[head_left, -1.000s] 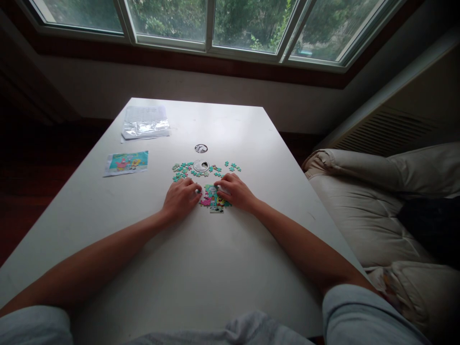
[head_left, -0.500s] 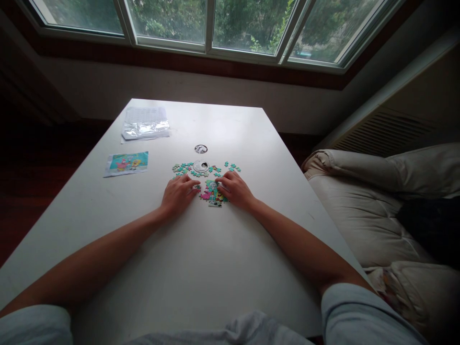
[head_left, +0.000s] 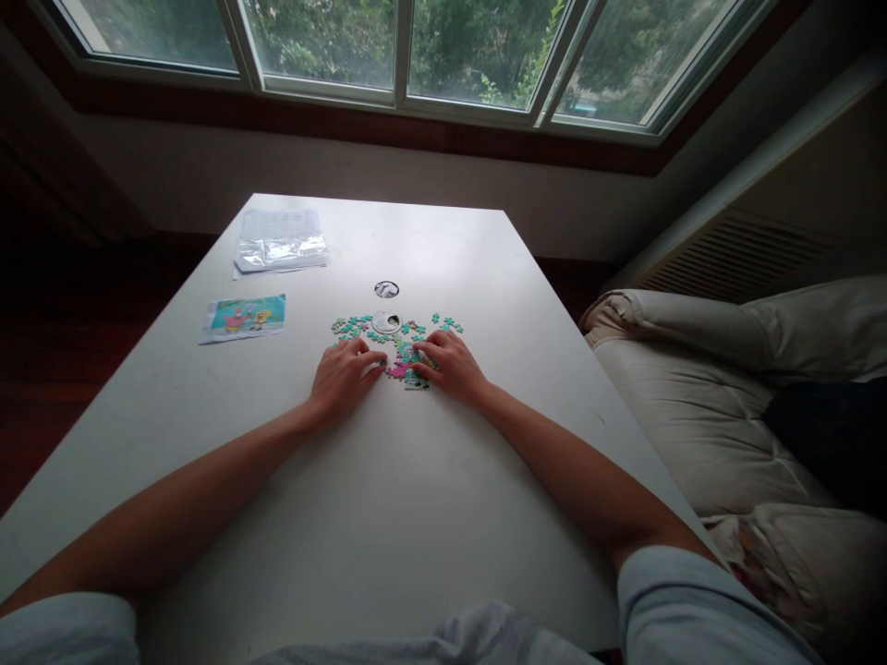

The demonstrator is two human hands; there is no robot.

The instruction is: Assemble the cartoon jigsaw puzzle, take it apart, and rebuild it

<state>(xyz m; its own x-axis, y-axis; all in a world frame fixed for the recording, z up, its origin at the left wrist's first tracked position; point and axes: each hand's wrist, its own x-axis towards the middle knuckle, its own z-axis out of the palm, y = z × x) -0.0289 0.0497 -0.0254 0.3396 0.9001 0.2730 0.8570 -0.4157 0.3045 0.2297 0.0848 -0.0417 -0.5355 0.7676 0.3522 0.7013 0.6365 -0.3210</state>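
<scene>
A partly joined jigsaw puzzle section [head_left: 410, 373] with pink, green and white cartoon figures lies flat on the white table. My right hand [head_left: 454, 363] covers its right side, thumb and fingers bent onto it. Just left of the section, my left hand [head_left: 345, 377] has thumb and index finger drawn together around a small, mostly hidden puzzle piece [head_left: 383, 361]. Several loose green puzzle pieces [head_left: 355, 325] spread beyond both hands. Among them sits a round white-rimmed disc [head_left: 386, 321] with a dark spot.
A small cartoon picture sheet [head_left: 244, 317] lies to the left. Behind it is a clear plastic packet with papers [head_left: 281, 240]. A round opening [head_left: 386, 289] shows farther back on the table [head_left: 360, 517]. A pale padded sofa [head_left: 665, 397] stands at the right.
The joined section has shifted slightly away from me and turned a little, and my right hand covers more of it. My left hand stays almost in place.
</scene>
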